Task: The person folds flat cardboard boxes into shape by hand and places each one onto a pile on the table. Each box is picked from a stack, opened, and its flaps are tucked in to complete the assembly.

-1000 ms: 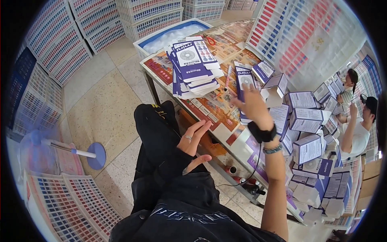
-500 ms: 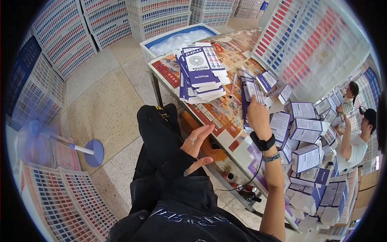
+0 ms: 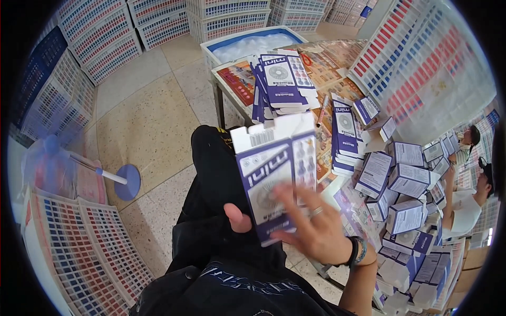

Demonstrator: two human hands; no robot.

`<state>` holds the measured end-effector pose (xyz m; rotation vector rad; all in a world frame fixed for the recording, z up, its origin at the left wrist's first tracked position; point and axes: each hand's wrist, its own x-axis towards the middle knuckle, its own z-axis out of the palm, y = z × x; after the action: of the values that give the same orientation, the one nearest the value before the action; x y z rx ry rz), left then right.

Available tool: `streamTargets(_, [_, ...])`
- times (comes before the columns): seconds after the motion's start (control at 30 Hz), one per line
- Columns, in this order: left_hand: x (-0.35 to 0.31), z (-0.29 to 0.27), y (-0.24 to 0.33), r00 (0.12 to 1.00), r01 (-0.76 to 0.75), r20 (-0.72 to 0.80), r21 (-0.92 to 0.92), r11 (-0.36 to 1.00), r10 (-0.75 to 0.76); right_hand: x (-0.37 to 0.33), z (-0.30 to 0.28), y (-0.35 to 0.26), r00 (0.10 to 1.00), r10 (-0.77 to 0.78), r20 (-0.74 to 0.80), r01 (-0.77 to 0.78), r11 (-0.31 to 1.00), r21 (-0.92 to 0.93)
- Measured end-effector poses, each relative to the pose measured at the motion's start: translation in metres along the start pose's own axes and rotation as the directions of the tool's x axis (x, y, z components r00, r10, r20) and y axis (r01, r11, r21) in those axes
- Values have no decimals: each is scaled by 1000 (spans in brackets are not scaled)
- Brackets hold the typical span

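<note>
Purple-and-white carton (image 3: 271, 166) tilts above the person's lap (image 3: 213, 171), in front of the table (image 3: 337, 55). The right hand (image 3: 321, 234) has spread, blurred fingers (image 3: 312, 204) over its front; the left hand (image 3: 237, 218) shows only a thumb beside its lower left edge, so whether either grips it cannot be told.

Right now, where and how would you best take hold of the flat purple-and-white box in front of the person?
I'd pinch the flat box along its long left edge, coming from the left, thumb in front and fingers behind. It looks thin and flattened, and that edge is uncovered, with the left thumb beside it, while the right hand covers part of the lower front.
</note>
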<state>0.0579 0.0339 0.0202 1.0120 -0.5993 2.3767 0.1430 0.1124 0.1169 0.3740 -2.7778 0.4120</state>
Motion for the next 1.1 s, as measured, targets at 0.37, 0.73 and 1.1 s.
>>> streamTargets(0.37, [17, 34, 47, 588, 780, -646, 292, 554, -487, 14, 1, 29, 954, 196, -228, -149, 967, 207])
streamTargets(0.73, [-19, -27, 44, 729, 634, -570, 351, 689, -380, 22, 11, 40, 956, 260, -138, 69, 259, 963])
streamTargets(1.1, [1, -22, 70, 938, -19, -81, 959, -283, -336, 14, 12, 45, 913, 376, -156, -88, 556, 826])
